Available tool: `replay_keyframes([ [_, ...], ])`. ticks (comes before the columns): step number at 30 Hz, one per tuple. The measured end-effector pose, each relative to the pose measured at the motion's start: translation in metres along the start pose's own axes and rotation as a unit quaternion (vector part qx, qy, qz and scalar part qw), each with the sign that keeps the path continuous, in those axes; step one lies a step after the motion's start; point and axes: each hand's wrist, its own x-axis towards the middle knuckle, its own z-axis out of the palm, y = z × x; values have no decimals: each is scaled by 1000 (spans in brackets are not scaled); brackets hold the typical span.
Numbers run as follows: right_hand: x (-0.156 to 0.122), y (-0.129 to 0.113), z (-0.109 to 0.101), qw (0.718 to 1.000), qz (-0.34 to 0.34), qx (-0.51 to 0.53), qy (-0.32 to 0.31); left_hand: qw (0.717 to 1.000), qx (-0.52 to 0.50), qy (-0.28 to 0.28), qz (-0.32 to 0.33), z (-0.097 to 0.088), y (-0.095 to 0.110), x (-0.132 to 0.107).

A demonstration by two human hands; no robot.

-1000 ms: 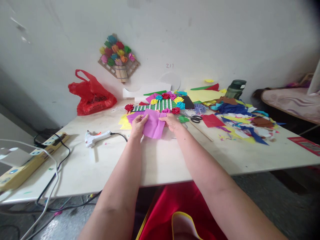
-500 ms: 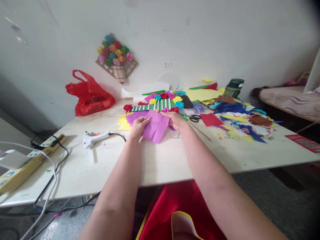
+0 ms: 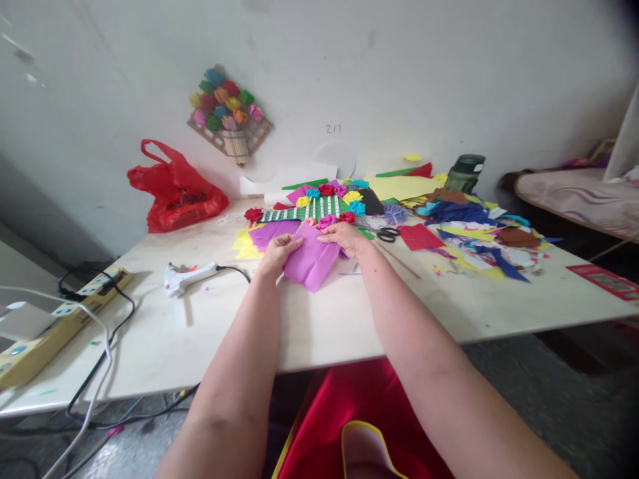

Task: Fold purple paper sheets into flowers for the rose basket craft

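Note:
A square of purple crepe paper [image 3: 312, 261] with fold creases is held up just above the table. My left hand [image 3: 279, 253] pinches its left edge between thumb and fingers. At the upper right edge, my right hand [image 3: 344, 238] grips the same sheet. Behind the hands lies a green and white woven panel [image 3: 294, 211] bordered with colourful paper roses [image 3: 327, 221]. More purple paper [image 3: 269, 233] rests on yellow sheets [image 3: 245, 244] beside my left hand. Black-handled scissors [image 3: 388, 234] and a thin wooden stick [image 3: 399, 259] lie to the right of my right hand.
A white glue gun [image 3: 190, 277] with its cord lies at left, near a yellow power strip [image 3: 70, 319]. A red plastic bag [image 3: 180, 193] stands behind it. On the right are a red paper piece [image 3: 419, 237], a heap of scraps [image 3: 479, 229] and a dark bottle [image 3: 464, 174].
My right thumb and fingers have shifted slightly inward and left on the purple paper. The sheet's lower corner has dipped a little. The camera view has moved slightly.

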Motion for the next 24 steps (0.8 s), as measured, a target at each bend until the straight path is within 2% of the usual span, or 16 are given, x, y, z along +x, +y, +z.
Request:
replay_keyframes([
  [6, 1, 1, -1, 1000, -1, 15, -4, 1000, -16, -17, -9, -2, -3, 2],
  [24, -4, -9, 1, 998, -22, 52, -9, 1000, -19, 11, -5, -5, 2, 4],
])
